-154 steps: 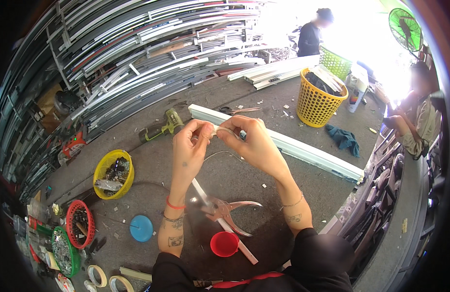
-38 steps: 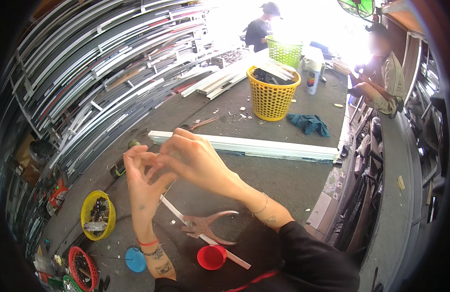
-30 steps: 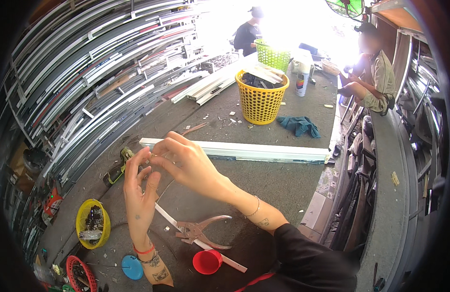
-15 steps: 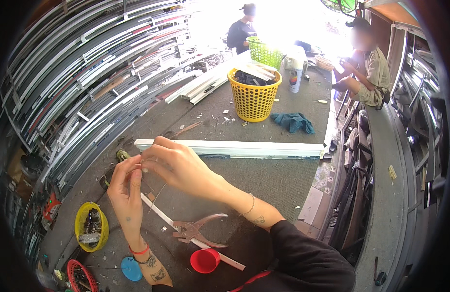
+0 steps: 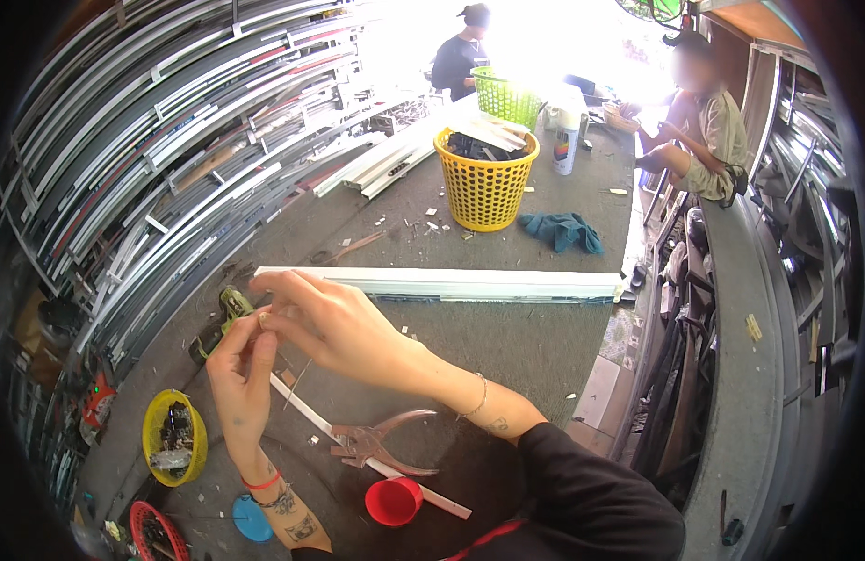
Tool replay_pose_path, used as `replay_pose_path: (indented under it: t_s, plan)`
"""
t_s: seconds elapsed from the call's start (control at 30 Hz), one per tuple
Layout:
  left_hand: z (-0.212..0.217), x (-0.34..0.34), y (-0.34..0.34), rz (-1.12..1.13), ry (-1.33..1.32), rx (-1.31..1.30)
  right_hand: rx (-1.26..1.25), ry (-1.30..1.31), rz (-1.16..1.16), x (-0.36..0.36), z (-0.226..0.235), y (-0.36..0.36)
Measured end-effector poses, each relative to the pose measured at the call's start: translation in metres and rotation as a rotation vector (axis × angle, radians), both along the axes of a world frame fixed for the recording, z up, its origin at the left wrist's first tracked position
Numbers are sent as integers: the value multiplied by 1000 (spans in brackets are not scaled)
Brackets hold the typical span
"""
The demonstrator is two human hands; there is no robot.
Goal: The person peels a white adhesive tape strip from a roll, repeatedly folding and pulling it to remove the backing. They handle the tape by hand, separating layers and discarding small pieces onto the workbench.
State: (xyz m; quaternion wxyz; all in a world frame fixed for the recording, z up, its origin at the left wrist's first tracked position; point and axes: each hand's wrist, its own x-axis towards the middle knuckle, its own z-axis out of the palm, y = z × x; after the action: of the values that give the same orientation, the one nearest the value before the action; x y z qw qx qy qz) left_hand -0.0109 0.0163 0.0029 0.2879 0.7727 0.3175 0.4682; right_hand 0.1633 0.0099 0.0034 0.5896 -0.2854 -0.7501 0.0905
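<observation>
My left hand (image 5: 240, 379) and my right hand (image 5: 344, 329) meet fingertip to fingertip above the left part of the workbench. Both are pinched closed; something tiny and pale seems to be between them, too small to name. A thin wire-like strand hangs just below. Behind my right hand lies a long white profile bar (image 5: 498, 281). Beyond my left fingertips rests a green and black power tool (image 5: 234, 303), partly covered. Nearer me, hand punch pliers (image 5: 381, 443) lie across a thin white strip (image 5: 306, 408), with a red cup (image 5: 393, 502) beside them.
At left are a yellow basket (image 5: 200, 447) of small dark parts, a red basket (image 5: 177, 540) and a blue disc (image 5: 252, 517). Farther back stand a tall yellow basket (image 5: 489, 194), a teal cloth (image 5: 563, 232) and a spray can (image 5: 565, 150). Two people sit beyond; racks of profiles line the left.
My right hand has shifted slightly left and down, staying pinched against my left fingers. More of the power tool shows. The person at right now has a hand at a small basket.
</observation>
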Motion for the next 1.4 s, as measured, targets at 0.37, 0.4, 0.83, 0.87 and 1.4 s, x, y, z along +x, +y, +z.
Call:
replay_pose_path:
  t_s: [0.37, 0.4, 0.83, 0.87, 1.4]
  plan:
    - [7, -4, -4, 90, -62, 5, -30, 25, -11, -20, -3, 0]
    - [7, -4, -4, 140, -22, 50, -31, 41, 3, -22, -4, 0]
    - [-3, -2, 1, 315, -243, 160, -95, 54, 12, -8, 1, 0]
    - [-3, -5, 3, 333, -297, 173, -79, 34, -109, -5, -2, 3]
    - [-16, 7, 19, 150, -175, -104, -379, 141, -3, 22, 10, 18]
